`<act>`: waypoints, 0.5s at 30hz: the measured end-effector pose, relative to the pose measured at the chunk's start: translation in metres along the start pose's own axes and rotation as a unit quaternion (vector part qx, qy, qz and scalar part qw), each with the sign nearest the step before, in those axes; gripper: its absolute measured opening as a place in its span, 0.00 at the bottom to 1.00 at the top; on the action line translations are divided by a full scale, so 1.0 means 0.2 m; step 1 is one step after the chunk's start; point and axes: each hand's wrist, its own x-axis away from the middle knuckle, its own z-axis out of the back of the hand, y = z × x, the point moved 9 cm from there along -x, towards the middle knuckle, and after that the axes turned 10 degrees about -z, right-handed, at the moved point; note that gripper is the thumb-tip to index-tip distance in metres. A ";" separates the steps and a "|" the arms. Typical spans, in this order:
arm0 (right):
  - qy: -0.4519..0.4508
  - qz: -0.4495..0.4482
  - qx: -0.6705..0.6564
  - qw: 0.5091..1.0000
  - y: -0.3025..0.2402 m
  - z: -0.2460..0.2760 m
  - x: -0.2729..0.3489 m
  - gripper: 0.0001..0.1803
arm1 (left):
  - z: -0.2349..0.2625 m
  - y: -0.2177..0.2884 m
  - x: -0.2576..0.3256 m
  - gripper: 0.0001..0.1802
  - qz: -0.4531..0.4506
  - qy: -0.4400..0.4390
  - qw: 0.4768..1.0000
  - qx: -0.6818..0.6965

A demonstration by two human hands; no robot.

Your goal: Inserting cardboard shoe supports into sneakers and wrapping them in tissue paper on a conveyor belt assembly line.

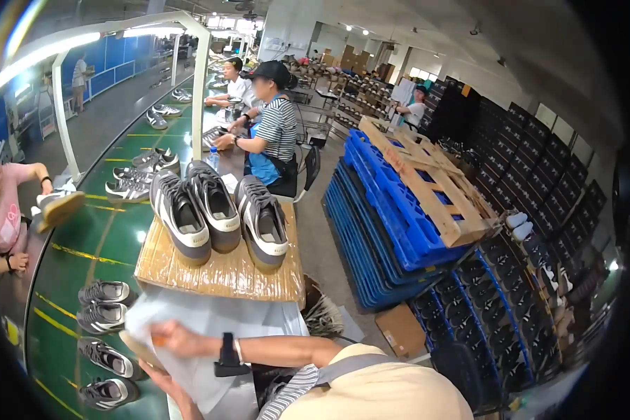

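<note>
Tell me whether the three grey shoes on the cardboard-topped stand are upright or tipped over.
Upright. All three shoes rest on their soles on the cardboard, laces facing up, side by side.

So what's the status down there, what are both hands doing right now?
Left hand under white wrapping paper, right hand pressing on top. Three grey shoes on cardboard-covered stand just beyond. Nothing between hands and shoes.

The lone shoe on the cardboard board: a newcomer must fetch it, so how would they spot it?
Find the cardboard-wrapped board beside the green conveyor. Three grey shoes stand on it; the lone shoe is rightmost, apart from the touching pair.
</note>
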 end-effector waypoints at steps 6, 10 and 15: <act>-0.119 0.039 0.371 0.920 -0.51 -0.37 -0.12 0.40 | 0.03 -0.01 -0.14 0.29 0.040 -0.278 0.958 -0.053; -0.168 0.233 0.578 0.764 -0.77 -0.54 -0.16 0.42 | -0.06 0.31 -0.07 0.26 -0.159 -0.525 0.821 -0.158; 0.024 0.303 0.390 0.869 -1.00 -0.55 -0.15 0.38 | -0.31 0.33 0.44 0.58 0.011 -0.659 0.747 0.093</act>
